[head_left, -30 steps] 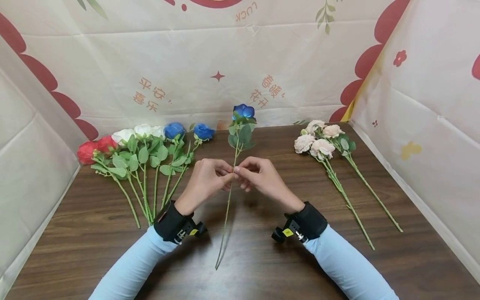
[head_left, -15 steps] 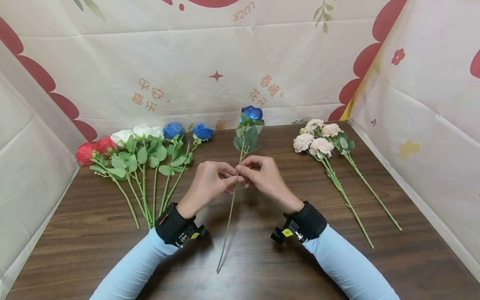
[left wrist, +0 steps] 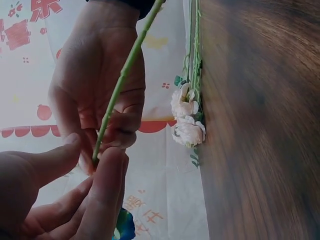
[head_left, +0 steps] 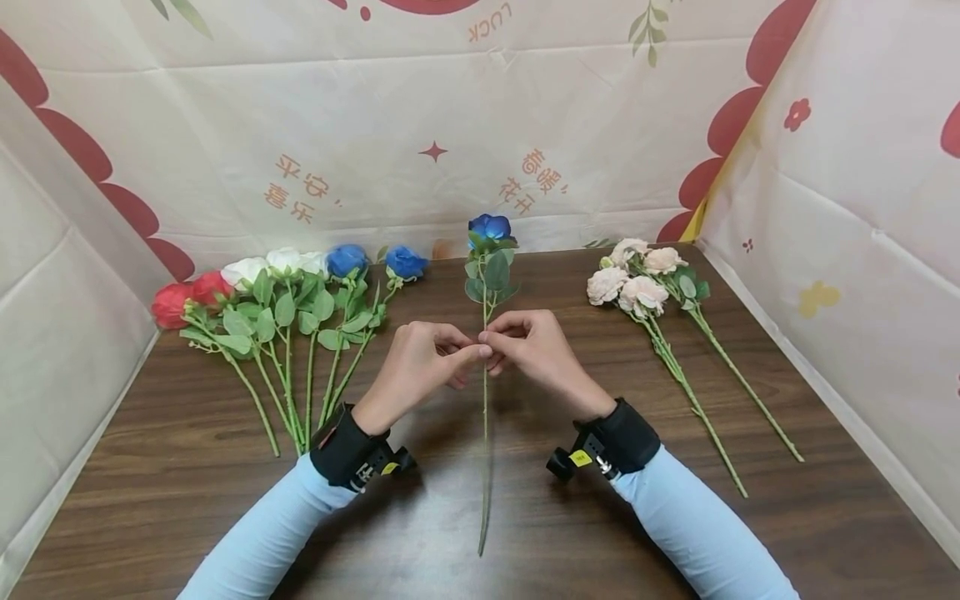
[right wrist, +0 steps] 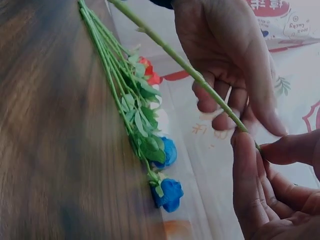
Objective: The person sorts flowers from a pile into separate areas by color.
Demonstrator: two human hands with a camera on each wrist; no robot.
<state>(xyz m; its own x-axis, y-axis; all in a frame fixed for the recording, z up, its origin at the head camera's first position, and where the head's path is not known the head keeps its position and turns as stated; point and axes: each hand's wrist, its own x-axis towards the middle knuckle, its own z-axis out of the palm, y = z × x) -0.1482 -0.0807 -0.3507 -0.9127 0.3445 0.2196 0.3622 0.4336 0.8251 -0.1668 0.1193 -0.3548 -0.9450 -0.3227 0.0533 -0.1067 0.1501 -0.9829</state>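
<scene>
A blue artificial rose (head_left: 491, 227) stands nearly upright in the head view, its green leaves just above my hands. My left hand (head_left: 422, 364) pinches its stem (head_left: 485, 417) between thumb and fingers from the left. From the right, my right hand (head_left: 536, 354) pinches the same stem close by, the fingertips of both hands meeting there. Below them the stem's long lower part runs down toward the front of the table. Both wrist views show this stem (left wrist: 117, 87) leading in between the fingertips; most of the bloom is hidden in the left wrist view.
At the left of the wooden table (head_left: 187, 517) lie red roses (head_left: 174, 305), white roses (head_left: 246, 272) and two blue roses (head_left: 406, 262), stems toward me. Pale pink flowers (head_left: 643, 296) lie at the right. Printed cloth walls (head_left: 420, 92) enclose the back and sides.
The blue rose's bloom leaned right, then came back left. The stem's lower end has swung rightward, leaving the stem almost vertical. Both hands shifted slightly right and keep hold of it.
</scene>
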